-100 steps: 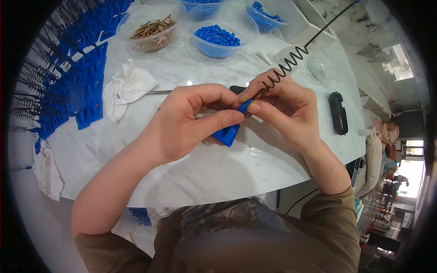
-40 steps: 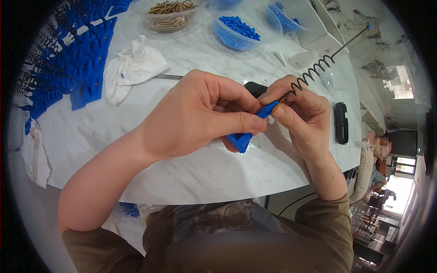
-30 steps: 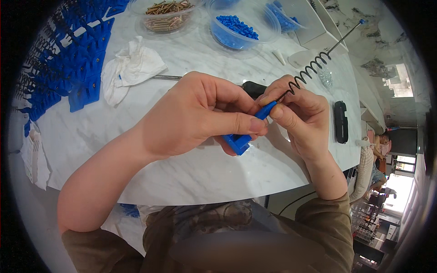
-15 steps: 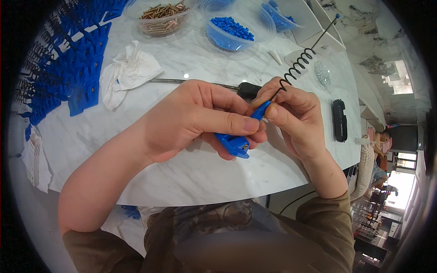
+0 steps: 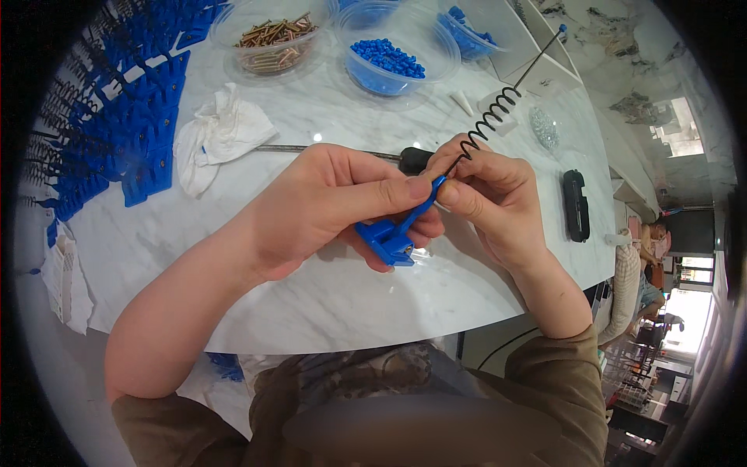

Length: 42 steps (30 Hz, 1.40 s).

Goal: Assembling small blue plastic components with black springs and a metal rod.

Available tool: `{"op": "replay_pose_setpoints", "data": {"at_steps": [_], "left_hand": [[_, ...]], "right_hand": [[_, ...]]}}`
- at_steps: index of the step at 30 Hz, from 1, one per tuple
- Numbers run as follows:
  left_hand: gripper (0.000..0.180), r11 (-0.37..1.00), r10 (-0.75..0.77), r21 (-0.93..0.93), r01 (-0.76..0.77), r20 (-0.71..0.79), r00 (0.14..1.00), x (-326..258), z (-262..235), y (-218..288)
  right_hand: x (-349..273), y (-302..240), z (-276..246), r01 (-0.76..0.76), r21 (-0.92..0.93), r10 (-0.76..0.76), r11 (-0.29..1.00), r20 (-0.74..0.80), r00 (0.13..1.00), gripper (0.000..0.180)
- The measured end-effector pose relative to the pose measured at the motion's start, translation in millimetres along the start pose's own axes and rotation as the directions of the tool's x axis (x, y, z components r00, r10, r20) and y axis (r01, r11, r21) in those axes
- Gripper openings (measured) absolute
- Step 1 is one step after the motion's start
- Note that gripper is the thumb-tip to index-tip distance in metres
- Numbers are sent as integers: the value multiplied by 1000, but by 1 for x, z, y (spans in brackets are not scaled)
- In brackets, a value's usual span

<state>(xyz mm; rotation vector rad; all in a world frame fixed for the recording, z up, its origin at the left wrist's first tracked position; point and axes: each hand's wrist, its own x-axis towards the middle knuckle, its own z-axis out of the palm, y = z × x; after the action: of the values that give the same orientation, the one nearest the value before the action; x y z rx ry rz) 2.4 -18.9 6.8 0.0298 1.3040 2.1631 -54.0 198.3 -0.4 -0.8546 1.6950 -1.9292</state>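
My left hand (image 5: 334,206) is closed round a blue plastic part (image 5: 387,241), its thumb pressed along the narrow neck. The wide end of that part, with a small brass-coloured insert, points down toward me. Where the neck narrows, my right hand (image 5: 490,187) pinches the joint between it and a black coiled wire (image 5: 486,128). The wire rises to the far right and carries a small blue tip at its end. My fingers partly hide the joint. Behind my hands lies a metal rod with a black handle (image 5: 416,161), partly covered by them.
Rows of similar blue parts (image 5: 148,148) with coiled wires fill the left. Tubs of brass-coloured screws (image 5: 272,47) and blue caps (image 5: 389,58) stand at the back. A crumpled tissue (image 5: 222,136), a black case (image 5: 576,206) and a bag of small clear pieces (image 5: 543,128) lie about.
Both hands have shifted slightly left with the blue part. The part has turned a little, showing its wide end more fully, and the wire tip has moved left.
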Motion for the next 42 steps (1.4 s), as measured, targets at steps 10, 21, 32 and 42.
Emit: {"op": "replay_pose_setpoints", "data": {"at_steps": [10, 21, 32, 42], "left_hand": [[25, 995, 69, 70, -65, -45, 997, 2, 6, -6], [23, 998, 32, -57, -35, -59, 998, 1, 5, -4], [25, 997, 40, -63, -44, -75, 996, 0, 6, -6], [24, 999, 38, -32, -41, -105, 994, 1, 7, -5]], "right_hand": [[-1, -5, -2, 18, -39, -18, 999, 8, 1000, 13], [0, -2, 0, 33, 22, -33, 999, -4, 999, 11], [-5, -7, 1, -11, 86, 7, 996, 46, 999, 16], [-4, 0, 4, -47, 245, 42, 968, 22, 999, 13]]}}
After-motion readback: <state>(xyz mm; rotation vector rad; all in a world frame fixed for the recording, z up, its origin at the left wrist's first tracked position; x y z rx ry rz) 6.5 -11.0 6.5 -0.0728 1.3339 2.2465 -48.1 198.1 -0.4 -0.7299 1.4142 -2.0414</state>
